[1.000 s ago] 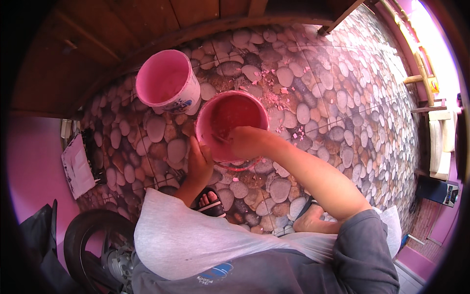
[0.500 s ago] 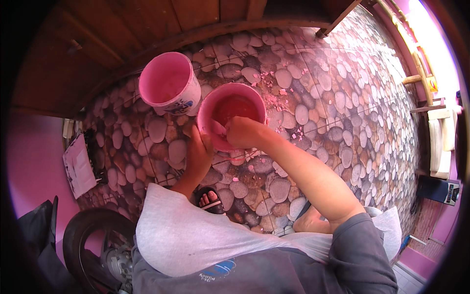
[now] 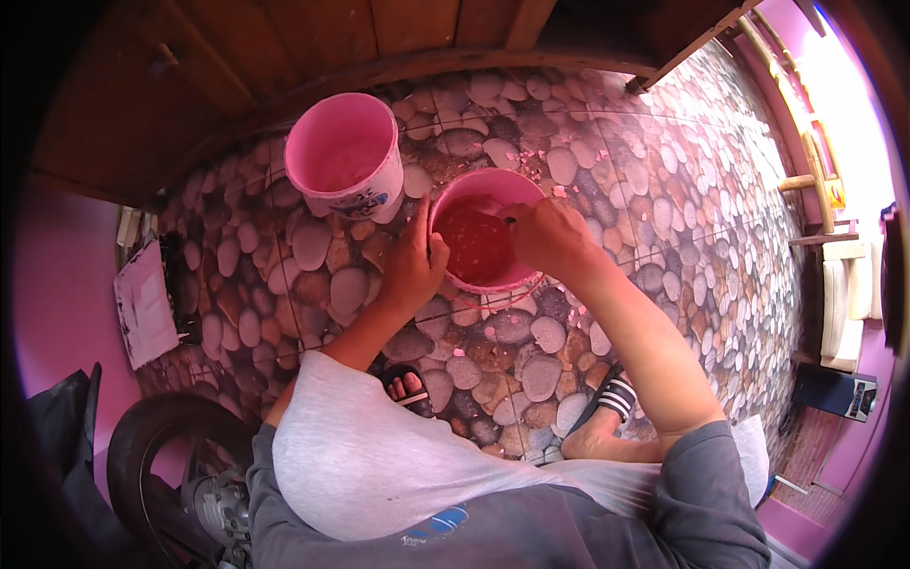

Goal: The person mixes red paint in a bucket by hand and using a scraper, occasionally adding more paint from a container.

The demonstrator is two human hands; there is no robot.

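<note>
A pink-lined bucket (image 3: 443,277) stands on the floor in front of me with red-pink liquid paint (image 3: 471,247) inside. My left hand (image 3: 417,256) grips its left rim, thumb bent over the edge. My right hand (image 3: 555,237) is closed at the right side of the bucket, over the paint. From its fingers a small dark end of a pink-smeared tool (image 3: 510,221) shows; most of it is hidden by the hand or the paint, so its kind is unclear. Just left and farther away, a second pink-coated bucket (image 3: 384,180) stands upright, with pink on its inner wall.
Pink flakes (image 3: 559,192) lie scattered on the pebble-patterned floor (image 3: 664,228). A dark wooden cabinet (image 3: 417,38) runs along the far side. A paint-marked white board (image 3: 145,303) leans at left, near a motorbike wheel (image 3: 152,465). My sandalled feet (image 3: 409,387) are close to the bucket.
My right hand has moved from the bucket's near left wall across to its right side. The left hand has shifted up along the left rim. More of the paint surface shows.
</note>
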